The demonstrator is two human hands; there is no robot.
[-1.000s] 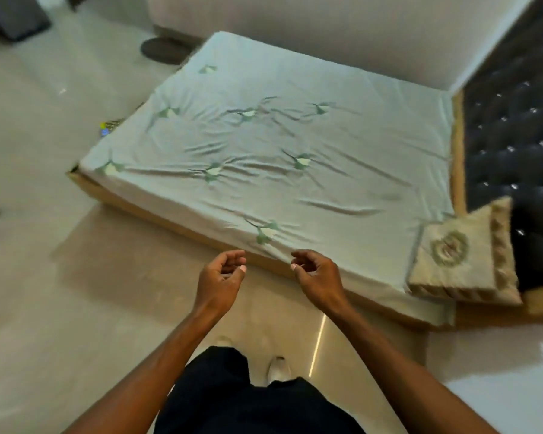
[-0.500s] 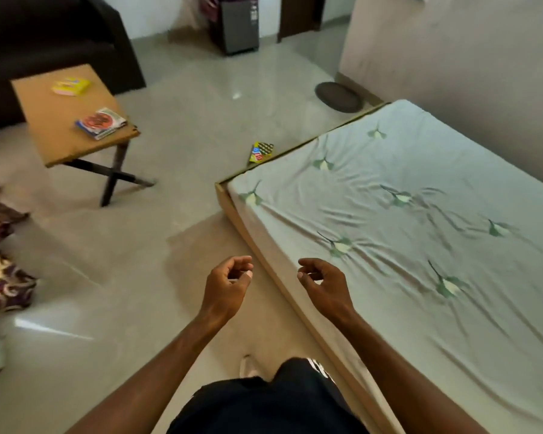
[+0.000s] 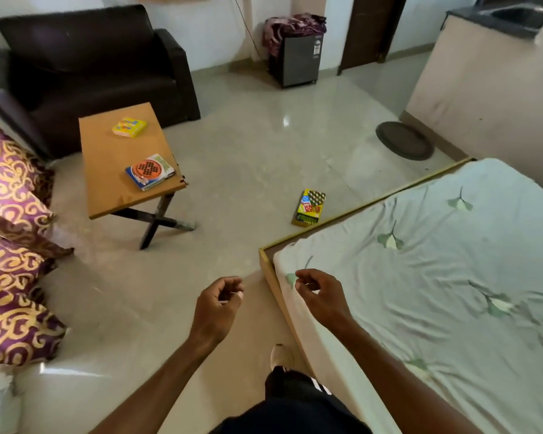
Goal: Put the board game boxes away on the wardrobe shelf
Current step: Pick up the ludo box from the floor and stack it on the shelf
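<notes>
The left hand [image 3: 218, 303] and right hand [image 3: 322, 297] hang loosely curled, empty. The box [image 3: 309, 208] on the floor [image 3: 248, 158] lies ahead, lengthwise away, nearer the right hand.

1. Three board game boxes: a yellow box [image 3: 129, 127] and an orange-and-blue box [image 3: 150, 171] at upper left, a multicoloured box [image 3: 309, 208] at centre.
2. Two hands: left hand [image 3: 217, 308] and right hand [image 3: 322, 297], lower centre.
3. One bench [image 3: 107, 189], left of centre.
4. One sofa [image 3: 91, 64], upper left.
5. One bed [image 3: 436, 292], right side.
6. One round mat [image 3: 403, 140], upper right.
</notes>
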